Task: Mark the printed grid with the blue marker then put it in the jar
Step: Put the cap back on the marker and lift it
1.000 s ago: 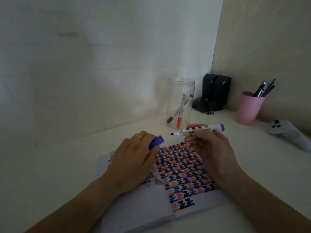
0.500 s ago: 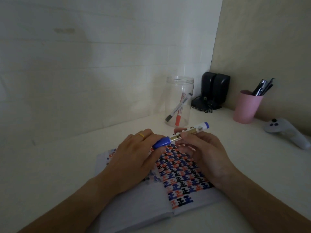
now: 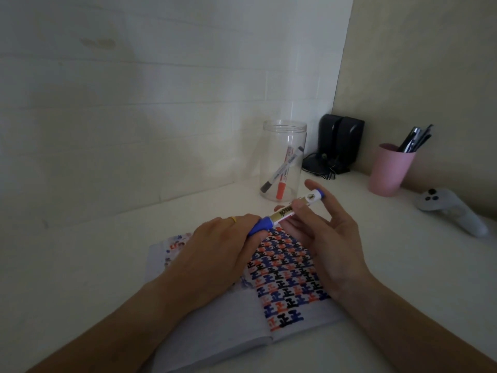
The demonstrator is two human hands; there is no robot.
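Capped blue marker (image 3: pixel 286 211) between both hands' fingers (image 3: pixel 298 204)

Our two bare forearms with no sleeves reaching the wrists, our left hand (image 3: pixel 217 249) wearing a thin gold ring (image 3: pixel 233 219) on one finger, our right hand (image 3: pixel 326 238) without rings, nails short and unpainted where we can see them

Two hands (image 3: pixel 220 254) (image 3: pixel 326 238), three markers (image 3: pixel 289 212) (image 3: pixel 279 172) (image 3: pixel 363 181), one jar (image 3: pixel 285 130), one notebook (image 3: pixel 242 319), one cup (image 3: pixel 387 173).
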